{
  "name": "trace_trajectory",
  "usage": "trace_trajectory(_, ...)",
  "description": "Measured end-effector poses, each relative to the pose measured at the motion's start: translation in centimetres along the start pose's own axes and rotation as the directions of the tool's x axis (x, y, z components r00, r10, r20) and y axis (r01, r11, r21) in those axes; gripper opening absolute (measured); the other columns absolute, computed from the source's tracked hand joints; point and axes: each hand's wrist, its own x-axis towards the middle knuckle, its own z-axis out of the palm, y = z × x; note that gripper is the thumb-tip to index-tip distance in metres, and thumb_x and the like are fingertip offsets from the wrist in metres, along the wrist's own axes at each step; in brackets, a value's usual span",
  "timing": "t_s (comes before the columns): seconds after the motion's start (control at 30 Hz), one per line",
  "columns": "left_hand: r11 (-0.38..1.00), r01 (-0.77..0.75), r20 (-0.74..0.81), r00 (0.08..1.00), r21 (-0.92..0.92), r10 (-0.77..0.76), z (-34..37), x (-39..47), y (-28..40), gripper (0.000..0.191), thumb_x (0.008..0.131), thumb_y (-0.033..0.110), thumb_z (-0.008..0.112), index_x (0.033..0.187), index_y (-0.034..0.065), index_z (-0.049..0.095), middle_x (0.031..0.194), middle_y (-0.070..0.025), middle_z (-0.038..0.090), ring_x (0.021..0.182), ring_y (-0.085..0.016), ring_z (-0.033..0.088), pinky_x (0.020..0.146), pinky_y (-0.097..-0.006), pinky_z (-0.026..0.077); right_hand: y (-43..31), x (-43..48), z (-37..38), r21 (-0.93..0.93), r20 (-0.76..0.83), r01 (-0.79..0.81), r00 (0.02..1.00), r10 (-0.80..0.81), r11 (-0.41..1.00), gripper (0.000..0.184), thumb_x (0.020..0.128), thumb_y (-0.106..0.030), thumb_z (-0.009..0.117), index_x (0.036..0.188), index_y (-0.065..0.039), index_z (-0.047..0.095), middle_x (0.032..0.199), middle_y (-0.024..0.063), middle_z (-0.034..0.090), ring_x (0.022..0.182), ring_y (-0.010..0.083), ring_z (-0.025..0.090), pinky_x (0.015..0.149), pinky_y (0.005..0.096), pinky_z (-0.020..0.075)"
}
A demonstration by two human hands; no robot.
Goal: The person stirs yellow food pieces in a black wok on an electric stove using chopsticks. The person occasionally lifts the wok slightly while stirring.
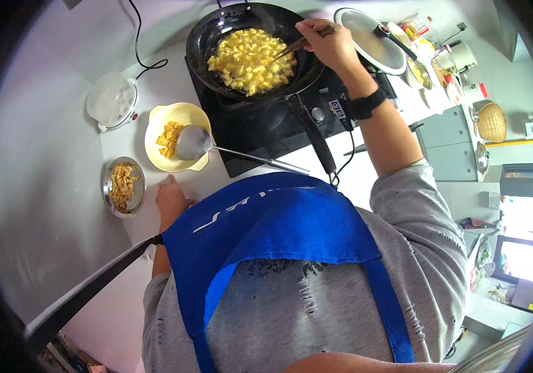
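Observation:
My right hand [334, 44] holds a pair of chopsticks [294, 47] whose tips reach into yellow food pieces [254, 60] frying in bubbling oil. They lie in a black wok [203, 35] on the cooktop. At the lower left, my left hand [171, 196] is on the counter just below a pale yellow bowl [154, 122], one finger near its rim; it holds nothing visible. Browned chunks [170, 139] lie in that bowl, with a metal spatula [193, 142] resting across it. A steel bowl [138, 191] with browned pieces [122, 185] stands to the left.
The black cooktop [257, 130] lies under the wok, whose handle [317, 140] points towards me. A glass lid [369, 42] is right of the wok. A white lidded appliance [113, 100] stands by the left wall. Jars and plates line the right counter, near a woven basket [491, 122].

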Motion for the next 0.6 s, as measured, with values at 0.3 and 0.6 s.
trace_trajectory(0.3,0.998,-0.019,0.106,0.994,0.063,0.013,-1.1,1.0,0.4,0.111,0.055,0.035,0.093,0.139,-0.0104,0.037,0.106,-0.0244,0.068,0.109,-0.038,0.063,0.093,-0.0419,0.053,1.6,-0.6,2.8,-0.107,0.110,0.226,0.971,-0.214,0.968,0.024,0.090,-0.021,0.071,0.110,-0.010,0.073,0.092,0.0100,0.071,0.079,0.0150,0.068,0.071,0.0274,0.0556)
trace_trajectory(0.6,0.999,0.004,0.062,0.998,0.050,-0.007,-0.8,0.8,0.4,0.107,0.053,0.035,0.093,0.136,-0.0080,0.040,0.101,-0.0228,0.069,0.101,-0.038,0.066,0.084,-0.0428,0.056,0.1,-0.3,2.9,0.062,0.090,0.143,0.985,-0.148,0.988,0.023,0.090,-0.019,0.071,0.107,-0.004,0.073,0.091,0.0092,0.074,0.077,0.0126,0.068,0.071,0.0269,0.0555)
